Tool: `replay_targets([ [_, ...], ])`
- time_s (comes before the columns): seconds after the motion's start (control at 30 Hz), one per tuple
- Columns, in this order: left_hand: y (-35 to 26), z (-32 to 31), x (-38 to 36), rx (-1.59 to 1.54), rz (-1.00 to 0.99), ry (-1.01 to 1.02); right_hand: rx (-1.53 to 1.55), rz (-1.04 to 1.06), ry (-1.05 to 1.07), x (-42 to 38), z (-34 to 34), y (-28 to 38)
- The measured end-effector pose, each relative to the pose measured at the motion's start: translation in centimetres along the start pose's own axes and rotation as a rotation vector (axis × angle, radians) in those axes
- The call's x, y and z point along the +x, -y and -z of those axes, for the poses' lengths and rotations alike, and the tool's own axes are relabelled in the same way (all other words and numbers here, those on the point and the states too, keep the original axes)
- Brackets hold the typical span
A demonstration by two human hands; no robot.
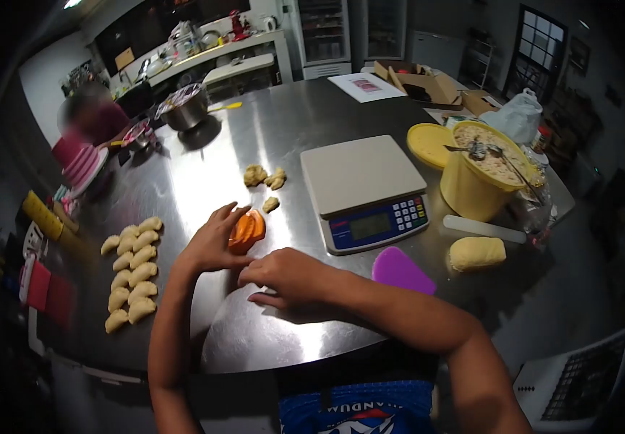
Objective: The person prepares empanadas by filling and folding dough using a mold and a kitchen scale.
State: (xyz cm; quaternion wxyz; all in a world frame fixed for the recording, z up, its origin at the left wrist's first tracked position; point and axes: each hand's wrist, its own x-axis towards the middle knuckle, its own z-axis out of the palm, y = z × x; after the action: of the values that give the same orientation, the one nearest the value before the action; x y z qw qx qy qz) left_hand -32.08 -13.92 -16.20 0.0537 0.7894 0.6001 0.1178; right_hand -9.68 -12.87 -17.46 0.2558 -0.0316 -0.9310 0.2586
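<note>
An orange dumpling mold [249, 230] lies on the steel table in front of me. My left hand [213, 242] is round its left side, thumb and fingers apart and gripping it. Just in front of the mold is my right hand [283, 278], its fingers curled in; whatever they pinch is hidden. Beyond the mold sit small lumps of dough [256, 175]. To the left, folded half-moon dumplings [142, 273] lie in two rows. A purple scraper [402, 270] rests beyond my right forearm.
A kitchen scale [363, 181] stands right of centre. Farther right are a yellow tub of filling [475, 192], its lid [428, 145], a white rolling pin [484, 228] and a dough block [477, 254]. A metal bowl [186, 112] stands at the back; a person [106, 119] is at the left.
</note>
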Motion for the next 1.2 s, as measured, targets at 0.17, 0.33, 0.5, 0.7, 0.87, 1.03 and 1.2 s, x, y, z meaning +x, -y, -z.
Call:
replay_targets([
  [0.17, 1.3, -0.2, -0.1, -0.005, 0.022, 0.012, -0.037, 0.123, -0.023, 0.0, -1.1, -0.7],
  [0.33, 1.4, -0.6, 0.4, -0.103, 0.048, -0.041, -0.094, 0.101, -0.027, -0.2, 0.0, 0.0],
  [0.5, 1.7, 0.1, 0.8, -0.135, 0.12, -0.035, -0.163, 0.163, 0.035, 0.7, 2.1, 1.0],
  [0.7, -7.1, 3.8, 7.7, -0.122, -0.116, -0.321, -0.116, 0.351, -0.186, -1.3, 8.1, 7.2],
  [0.87, -13.8, 1.7, 15.6, 0.021, -0.17, -0.252, -0.288, -0.161, -0.09, -11.2, 8.8, 5.8],
  [1.03, -15.5, -0.7, 19.6, 0.102, -0.086, -0.053, -0.563, -0.594, -0.256, -19.6, 6.5, 5.0],
  [1.2, -15.6, -3.1, 19.3, 0.248, -0.016, -0.164, -0.523, -0.598, -0.17, -22.7, 5.1, 6.0],
])
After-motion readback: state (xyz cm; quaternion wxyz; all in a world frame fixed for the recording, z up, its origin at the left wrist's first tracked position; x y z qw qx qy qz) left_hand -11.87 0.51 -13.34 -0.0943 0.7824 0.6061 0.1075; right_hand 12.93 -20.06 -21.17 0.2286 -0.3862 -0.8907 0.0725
